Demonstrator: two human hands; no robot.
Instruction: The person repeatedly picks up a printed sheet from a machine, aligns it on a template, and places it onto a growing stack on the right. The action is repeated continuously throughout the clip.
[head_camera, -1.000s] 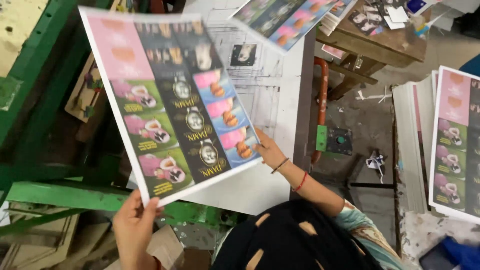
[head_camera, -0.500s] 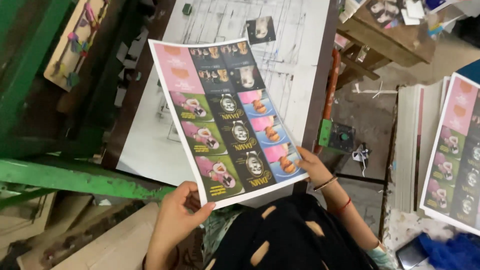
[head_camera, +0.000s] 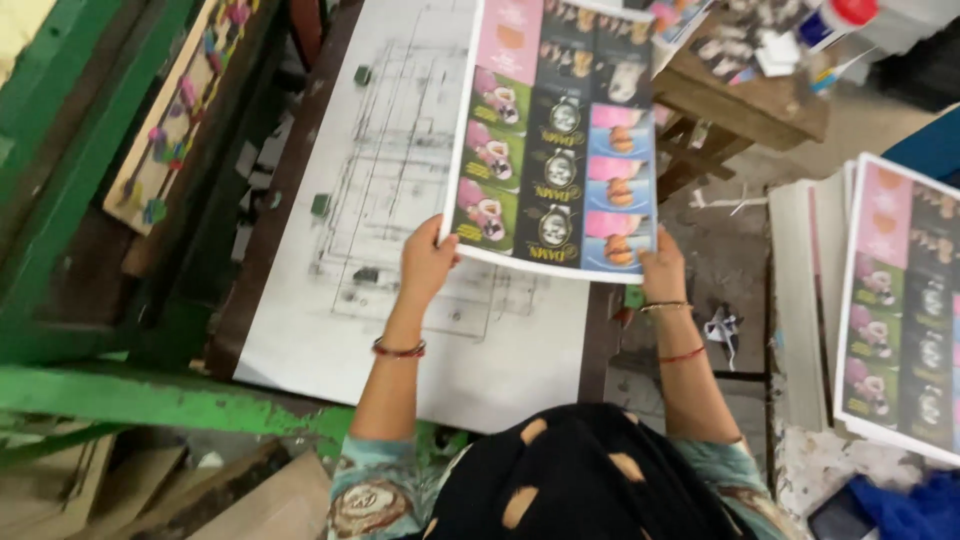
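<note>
The printed sheet (head_camera: 552, 135) is held up above the surface (head_camera: 400, 200), gripped at its two lower corners. At the near edge of the view, a dark patterned garment (head_camera: 590, 480) with pale spots is seen, with both forearms stretched forward from it. The left hand (head_camera: 427, 262) is closed on the sheet's lower left corner, a red bangle worn at its wrist. The right hand (head_camera: 663, 275) is closed on the lower right corner, a thin bracelet and a red thread seen on that wrist. The sheet is printed in columns of pink, green, black and blue panels with small product pictures. Under it, the surface is covered by a large white paper marked with grey ink smudges and faint rectangular outlines. To the right, well apart, a stack of similar printed sheets (head_camera: 900, 300) is laid. To the left, a green metal frame (head_camera: 90, 390) is seen. Farther off, a wooden bench (head_camera: 750, 100) with scraps is placed.
</note>
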